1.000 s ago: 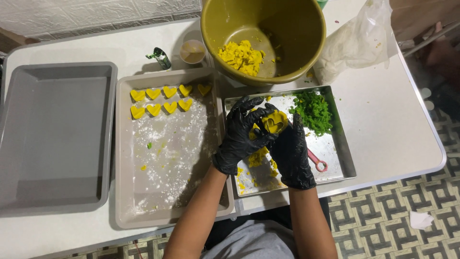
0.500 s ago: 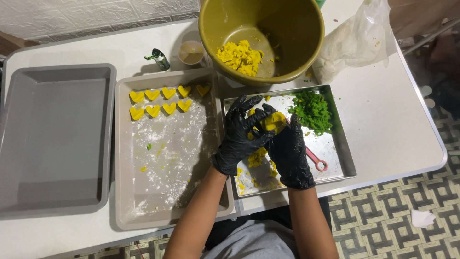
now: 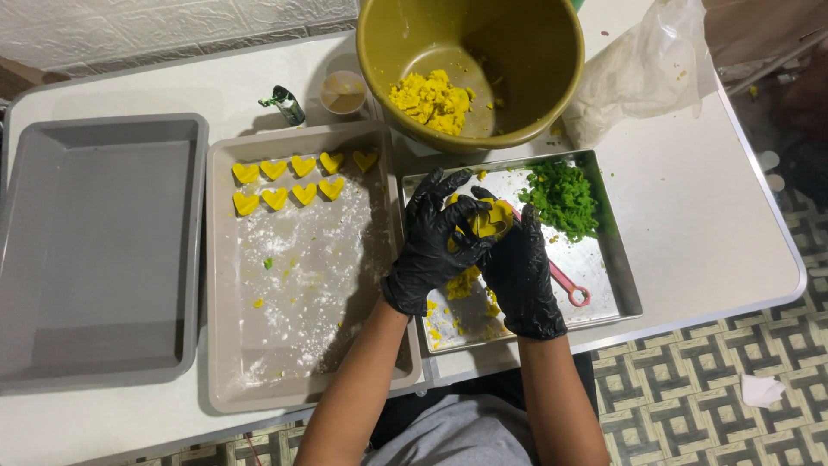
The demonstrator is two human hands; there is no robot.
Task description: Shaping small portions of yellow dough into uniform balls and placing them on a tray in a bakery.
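Barely anything shifts: my left hand [image 3: 435, 237] and right hand [image 3: 517, 267] keep clasping the yellow dough lump [image 3: 490, 217] over the steel tray [image 3: 617, 267]; I press evenly.

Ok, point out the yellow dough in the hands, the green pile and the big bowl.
yellow dough [image 3: 490, 217], head view, top face between the gloves
green pile [image 3: 562, 198], head view, middle of the heap
big bowl [image 3: 552, 60], head view, bare inner wall
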